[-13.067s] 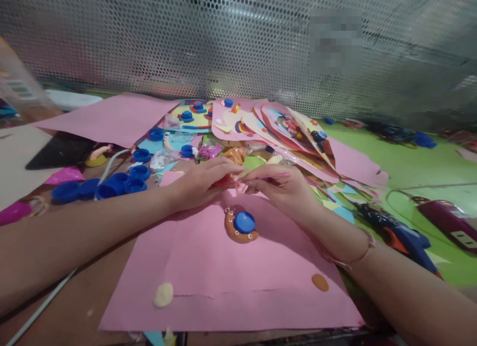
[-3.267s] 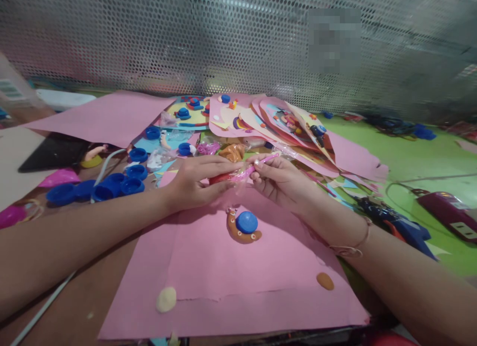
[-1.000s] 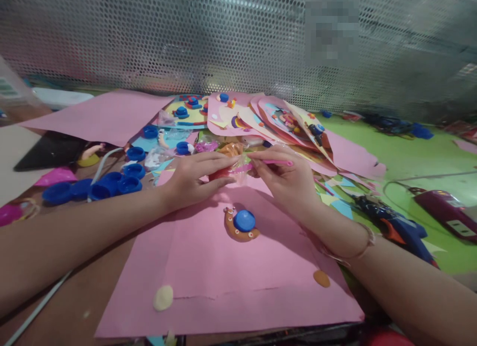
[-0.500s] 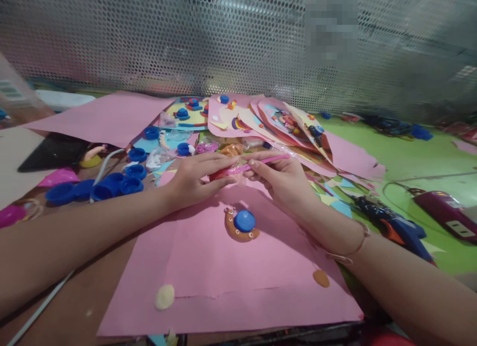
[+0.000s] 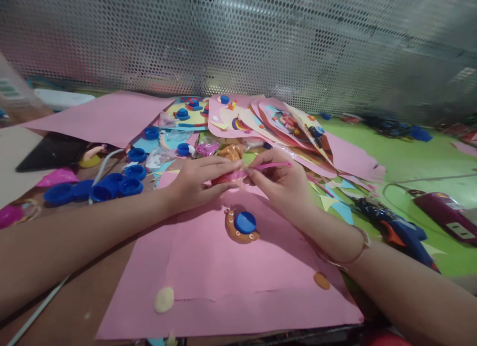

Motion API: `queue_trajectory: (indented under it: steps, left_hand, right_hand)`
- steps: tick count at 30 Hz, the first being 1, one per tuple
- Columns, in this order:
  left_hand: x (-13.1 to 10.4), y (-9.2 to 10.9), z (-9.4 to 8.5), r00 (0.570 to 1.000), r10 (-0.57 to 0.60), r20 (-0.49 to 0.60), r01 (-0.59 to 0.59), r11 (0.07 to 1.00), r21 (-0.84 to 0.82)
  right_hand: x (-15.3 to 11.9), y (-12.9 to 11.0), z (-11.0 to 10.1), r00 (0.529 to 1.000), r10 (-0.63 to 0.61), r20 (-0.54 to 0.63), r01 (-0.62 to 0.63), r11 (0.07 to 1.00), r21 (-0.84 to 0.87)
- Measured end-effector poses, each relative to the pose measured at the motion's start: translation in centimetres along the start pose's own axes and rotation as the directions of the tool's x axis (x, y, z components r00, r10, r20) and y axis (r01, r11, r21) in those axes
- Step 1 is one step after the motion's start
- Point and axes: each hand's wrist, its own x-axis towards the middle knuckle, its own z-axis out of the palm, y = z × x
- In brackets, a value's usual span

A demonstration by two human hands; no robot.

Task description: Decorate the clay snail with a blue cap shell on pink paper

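Observation:
Above the back part of a pink sheet (image 5: 208, 256), my left hand (image 5: 196, 182) is closed around a small clear plastic packet of reddish-pink stuff (image 5: 234, 176), probably clay. My right hand (image 5: 285, 184) pinches the packet's right edge with thumb and fingertips. A thin pink stick (image 5: 275, 165) is also held in the right hand, poking out past the fingers. Just below the hands, a curved brown clay snail body (image 5: 231, 233) with small pale rings lies against a blue bottle cap (image 5: 245, 222). A cream clay disc (image 5: 164, 300) and an orange-brown disc (image 5: 321, 280) sit near the sheet's front corners.
Several blue caps (image 5: 112, 183) cluster at left beside a white cable (image 5: 102, 170). Decorated paper cards (image 5: 257, 118) are piled at the back before a perforated metal screen (image 5: 231, 43). A glue gun (image 5: 395, 227) and a maroon power socket block (image 5: 445, 212) lie right.
My right fingers have shifted from holding the stick along the packet to pinching the packet's edge. The stick now sits further back in that hand. My left hand keeps its hold.

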Motion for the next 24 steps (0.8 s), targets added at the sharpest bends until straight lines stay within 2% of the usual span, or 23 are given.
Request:
queue_trajectory:
  steps: [3, 6, 12, 18, 24]
  left_hand:
    - [-0.1, -0.08, 0.1, 1.0, -0.013, -0.009, 0.013, 1.0, -0.004]
    - [-0.16, -0.18, 0.11, 1.0, -0.031, -0.006, 0.031, 1.0, -0.002]
    - [-0.1, -0.27, -0.12, 1.0, -0.01, 0.011, 0.01, 1.0, 0.01]
    - [0.0, -0.18, -0.26, 1.0, -0.01, 0.013, 0.01, 1.0, 0.005]
    - [-0.06, -0.14, -0.26, 0.998, -0.048, 0.034, 0.047, 0.999, 0.018]
  right_hand:
    - [-0.05, 0.29, 0.03, 0.991, -0.128, -0.036, 0.122, 0.983, -0.14]
    - [0.01, 0.6, -0.01, 0.976, -0.209, -0.062, 0.187, 0.949, -0.254]
    - [0.1, 0.78, -0.29, 0.929, -0.368, -0.021, 0.329, 0.852, -0.407]
    - [0.26, 0.7, -0.56, 0.883, -0.466, 0.055, 0.419, 0.731, -0.539]
    - [0.28, 0.9, -0.79, 0.838, -0.539, 0.088, 0.486, 0.663, -0.569]
